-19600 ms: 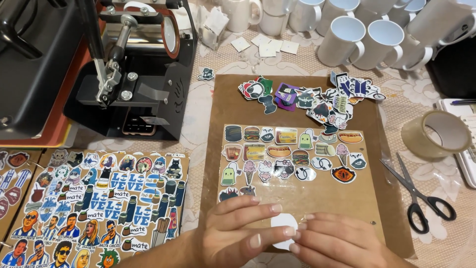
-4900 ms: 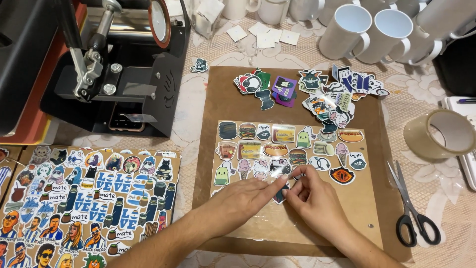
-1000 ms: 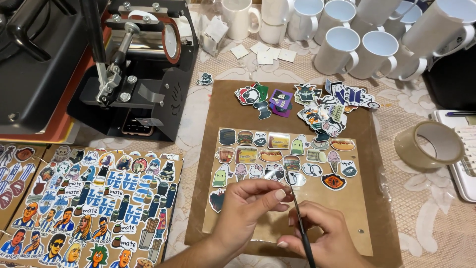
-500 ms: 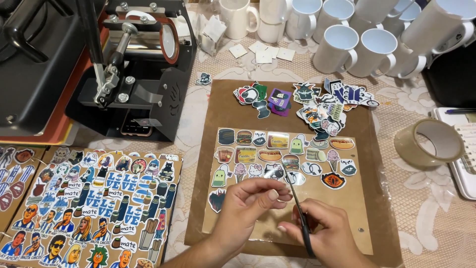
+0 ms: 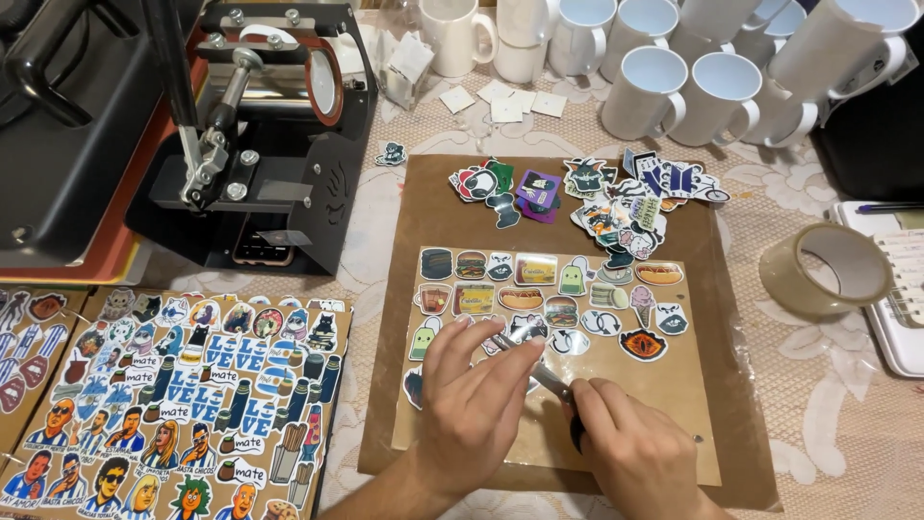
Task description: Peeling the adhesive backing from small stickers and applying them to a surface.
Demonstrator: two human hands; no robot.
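Table [image 5: 828, 385] crowded: mug press [image 5: 260, 135], white mugs [image 5: 693, 87]. Brown board [image 5: 741, 424] carrying sticker sheet [image 5: 664, 404], roughly three rows filled, lower half bare. Loose stickers [image 5: 616, 197] still piled above. Left hand [image 5: 476, 404] flat, pressing sheet; right hand [image 5: 630, 457] clenched on scissors [image 5: 553, 383].

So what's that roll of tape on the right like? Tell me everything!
The roll of tape is a wide ring, brownish and see-through, with a big round hole in the middle. It lies tilted on the lacy tablecloth, right of the brown board, beside a white notepad. No hand touches it; both hands are busy over the stickers.
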